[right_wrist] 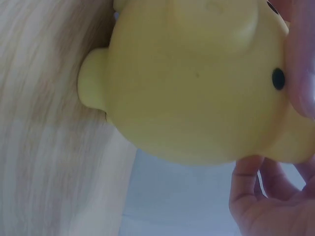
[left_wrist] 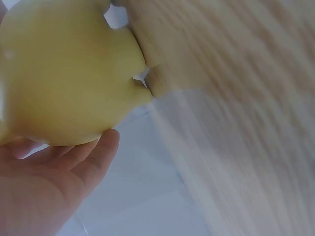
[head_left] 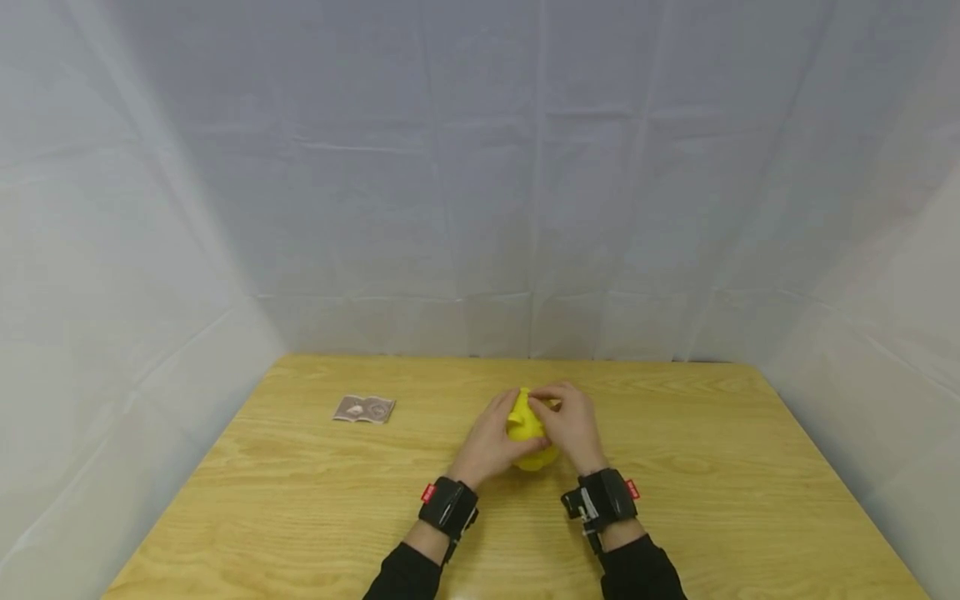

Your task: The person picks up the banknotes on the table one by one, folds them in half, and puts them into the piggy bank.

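Note:
A yellow piggy bank (head_left: 527, 429) stands on the wooden table, its dark eyes and snout showing in the right wrist view. My left hand (head_left: 487, 442) grips it from the left, thumb across its near side. In the left wrist view, fingers (left_wrist: 96, 160) of that hand lie along the round body (left_wrist: 64, 73). Bent fingers of my right hand (head_left: 576, 423) meet the thumb at the top of the piggy bank. Whether something small sits between these fingertips is hidden. In the right wrist view, right fingers (right_wrist: 246, 187) touch the upper side of the piggy bank.
A small, wavy printed paper that looks like a banknote (head_left: 363, 409) lies on the table (head_left: 315, 508), left of the hands. Pale sheeting (head_left: 480, 208) encloses the table at the back and both sides.

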Demonstrator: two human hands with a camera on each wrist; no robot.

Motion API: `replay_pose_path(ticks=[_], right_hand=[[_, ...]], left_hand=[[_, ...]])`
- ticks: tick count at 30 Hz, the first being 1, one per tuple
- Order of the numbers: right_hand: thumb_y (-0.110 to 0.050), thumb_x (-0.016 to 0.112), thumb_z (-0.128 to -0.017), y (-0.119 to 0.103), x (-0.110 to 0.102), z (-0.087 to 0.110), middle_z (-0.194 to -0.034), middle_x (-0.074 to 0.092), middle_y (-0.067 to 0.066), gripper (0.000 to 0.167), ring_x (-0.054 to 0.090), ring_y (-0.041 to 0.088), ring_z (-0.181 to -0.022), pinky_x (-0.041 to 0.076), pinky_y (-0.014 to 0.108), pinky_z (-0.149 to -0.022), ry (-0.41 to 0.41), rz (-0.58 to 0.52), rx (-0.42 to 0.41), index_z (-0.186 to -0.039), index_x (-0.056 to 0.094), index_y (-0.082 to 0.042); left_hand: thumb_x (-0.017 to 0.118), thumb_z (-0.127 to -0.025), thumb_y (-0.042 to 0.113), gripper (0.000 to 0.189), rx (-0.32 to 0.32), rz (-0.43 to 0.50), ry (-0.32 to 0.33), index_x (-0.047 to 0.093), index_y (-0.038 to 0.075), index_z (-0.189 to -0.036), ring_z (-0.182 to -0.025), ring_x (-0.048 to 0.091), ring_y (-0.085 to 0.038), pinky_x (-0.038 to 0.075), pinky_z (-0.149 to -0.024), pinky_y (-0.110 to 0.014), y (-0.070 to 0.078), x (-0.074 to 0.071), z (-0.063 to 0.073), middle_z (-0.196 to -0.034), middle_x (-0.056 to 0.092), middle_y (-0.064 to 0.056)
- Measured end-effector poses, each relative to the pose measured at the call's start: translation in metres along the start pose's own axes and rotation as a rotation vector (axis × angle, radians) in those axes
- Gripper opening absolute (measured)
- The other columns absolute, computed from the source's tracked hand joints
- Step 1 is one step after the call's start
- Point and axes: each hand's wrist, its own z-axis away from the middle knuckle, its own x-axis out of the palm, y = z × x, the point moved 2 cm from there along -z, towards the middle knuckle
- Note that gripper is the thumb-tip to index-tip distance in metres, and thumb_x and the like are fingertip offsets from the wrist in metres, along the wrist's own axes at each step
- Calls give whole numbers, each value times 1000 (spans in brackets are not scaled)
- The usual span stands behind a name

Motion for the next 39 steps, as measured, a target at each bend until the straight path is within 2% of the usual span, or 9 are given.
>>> replay_pose_path(ticks=[4, 11, 22, 30, 35, 39], right_hand=[[-17, 73, -89, -2, -1, 0, -97, 71, 6, 13, 64, 22, -86, 55, 34, -73, 22, 5, 3, -97, 78, -8], [-18, 72, -89, 2, -2, 0, -98, 70, 5, 12, 63, 18, -80, 55, 31, -68, -11, 20, -3, -94, 78, -9], [-18, 69, -92, 2, -3, -1, -100, 69, 5, 13, 64, 21, -88, 57, 37, -75, -61, 35, -29, -98, 76, -9], [-16, 66, -94, 2, -4, 0, -101, 69, 6, 14, 64, 21, -94, 56, 39, -80, -67, 41, -25, -101, 75, -7], [-17, 67, -94, 0, -7, 2, -102, 69, 6, 15, 64, 21, -95, 57, 39, -80, -84, 41, -6, -103, 75, -8], [-17, 67, -94, -2, -7, 3, -103, 69, 6, 16, 65, 22, -97, 58, 39, -81, -100, 31, 1, -104, 75, -8]], left_hand=[[73, -81, 55, 93, 7, 7, 5, 33, 10, -153, -136, 44, -29, 45, -104, -46, 1, 0, -1, -156, 35, -13], [73, -82, 54, 92, 12, -2, 7, 34, 10, -152, -130, 48, -26, 48, -100, -43, 0, 1, -2, -155, 38, -12], [73, -83, 53, 90, 39, -5, 17, 35, 9, -151, -126, 50, -27, 49, -96, -43, -1, -1, 0, -152, 40, -13], [72, -85, 51, 90, 53, 0, -21, 31, 11, -153, -121, 51, -23, 49, -93, -39, -3, -6, 6, -152, 38, -11], [73, -84, 51, 91, 36, -36, -54, 29, 15, -155, -126, 49, -21, 47, -100, -39, -7, -10, 11, -154, 37, -8], [76, -82, 47, 90, 31, -45, -73, 32, 16, -153, -137, 43, -25, 40, -110, -46, -11, -18, 16, -155, 37, -8]])
